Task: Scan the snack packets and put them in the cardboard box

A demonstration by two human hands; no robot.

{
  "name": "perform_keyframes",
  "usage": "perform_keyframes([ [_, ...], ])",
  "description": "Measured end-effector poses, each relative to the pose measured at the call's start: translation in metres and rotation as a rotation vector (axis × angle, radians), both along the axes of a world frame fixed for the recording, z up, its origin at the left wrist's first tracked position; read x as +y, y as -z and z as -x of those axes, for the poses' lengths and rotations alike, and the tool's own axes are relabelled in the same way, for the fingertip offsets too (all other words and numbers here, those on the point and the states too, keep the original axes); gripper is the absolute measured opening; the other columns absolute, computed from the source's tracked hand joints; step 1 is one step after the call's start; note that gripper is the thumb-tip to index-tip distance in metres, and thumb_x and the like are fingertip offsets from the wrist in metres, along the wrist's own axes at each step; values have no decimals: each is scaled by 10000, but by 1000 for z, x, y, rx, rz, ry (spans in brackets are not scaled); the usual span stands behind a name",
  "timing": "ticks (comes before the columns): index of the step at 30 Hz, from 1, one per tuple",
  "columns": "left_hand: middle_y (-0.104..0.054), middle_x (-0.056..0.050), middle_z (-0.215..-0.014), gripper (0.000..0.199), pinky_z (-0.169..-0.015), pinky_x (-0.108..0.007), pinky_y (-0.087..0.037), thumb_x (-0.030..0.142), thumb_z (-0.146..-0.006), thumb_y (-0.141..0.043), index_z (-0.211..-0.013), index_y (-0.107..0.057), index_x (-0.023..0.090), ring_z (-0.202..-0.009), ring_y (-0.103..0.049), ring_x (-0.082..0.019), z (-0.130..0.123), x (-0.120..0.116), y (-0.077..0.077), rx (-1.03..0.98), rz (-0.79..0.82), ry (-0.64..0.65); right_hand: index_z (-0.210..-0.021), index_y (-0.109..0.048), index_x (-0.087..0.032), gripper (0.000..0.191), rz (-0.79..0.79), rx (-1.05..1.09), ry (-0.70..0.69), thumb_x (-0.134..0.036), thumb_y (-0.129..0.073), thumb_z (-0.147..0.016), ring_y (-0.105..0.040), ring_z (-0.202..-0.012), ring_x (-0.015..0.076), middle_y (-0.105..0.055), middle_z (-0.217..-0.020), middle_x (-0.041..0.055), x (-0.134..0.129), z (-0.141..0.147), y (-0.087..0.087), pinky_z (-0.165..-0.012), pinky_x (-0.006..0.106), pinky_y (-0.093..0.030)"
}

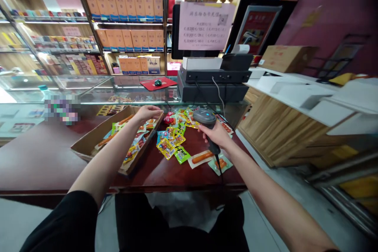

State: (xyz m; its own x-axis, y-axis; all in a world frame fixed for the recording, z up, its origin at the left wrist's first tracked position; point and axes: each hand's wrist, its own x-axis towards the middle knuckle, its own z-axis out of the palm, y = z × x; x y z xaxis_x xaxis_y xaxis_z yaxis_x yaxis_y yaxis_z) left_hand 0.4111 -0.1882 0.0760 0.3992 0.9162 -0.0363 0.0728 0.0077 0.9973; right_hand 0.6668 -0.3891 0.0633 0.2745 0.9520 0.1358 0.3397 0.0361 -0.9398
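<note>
My left hand point(147, 114) is at the far right corner of a shallow cardboard box point(88, 141), fingers bent over its rim. Inside the box lie packaged sausages and small snack packets, partly hidden by my forearm. My right hand point(217, 134) is wrapped round the handle of a dark barcode scanner point(204, 117), its head up and its cable hanging toward me. Under and beside the scanner are a long wrapped sausage point(202, 158) and a clear packet of sausages point(221, 164). Yellow, green and blue snack packets point(171, 143) lie in a curve between my hands.
A cash register stand point(214, 91) with a paper sign point(203, 25) stands behind the packets. A mouse point(158, 82) sits on a red pad point(147, 84). Boxed goods fill the shelves point(124, 23) behind. To the right are a wooden cabinet point(274, 130) and a carton point(285, 57).
</note>
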Motion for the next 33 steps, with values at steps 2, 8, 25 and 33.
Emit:
perform_keyframes([
  [2, -691, -43, -676, 361, -642, -277, -524, 321, -532, -897, -767, -710, 121, -600, -625, -138, -38, -7, 8, 113, -48, 81, -718, -645, -169, 260, 21, -15, 21, -414, -684, -794, -540, -367, 125, -605, -500, 16, -4, -8, 4, -344, 223, -433],
  [8, -713, -139, -754, 280, -775, -338, -510, 409, -648, -805, -705, -722, 147, -850, -695, -299, -98, -29, 41, 969, -530, 198, -730, -644, -161, 260, 59, -34, 83, -410, -656, -802, -542, -366, 115, -600, -502, 5, -15, -25, 12, -359, 210, -439],
  [25, -645, -1, -610, 342, -586, -235, -457, 278, -464, -903, -685, -671, 160, -620, -611, -152, -102, -8, 71, 372, -178, 71, -686, -633, -150, 231, 162, 25, 78, -342, -627, -814, -526, -343, 103, -555, -447, -26, -18, -8, 20, -362, 197, -421],
  [33, -720, -34, -740, 489, -602, -220, -511, 312, -400, -940, -805, -728, 137, -635, -637, -119, -65, -3, 37, -28, 120, 55, -672, -619, -171, 214, 149, 35, 15, -331, -627, -815, -527, -349, 113, -563, -457, -23, -6, 25, 13, -355, 212, -415],
])
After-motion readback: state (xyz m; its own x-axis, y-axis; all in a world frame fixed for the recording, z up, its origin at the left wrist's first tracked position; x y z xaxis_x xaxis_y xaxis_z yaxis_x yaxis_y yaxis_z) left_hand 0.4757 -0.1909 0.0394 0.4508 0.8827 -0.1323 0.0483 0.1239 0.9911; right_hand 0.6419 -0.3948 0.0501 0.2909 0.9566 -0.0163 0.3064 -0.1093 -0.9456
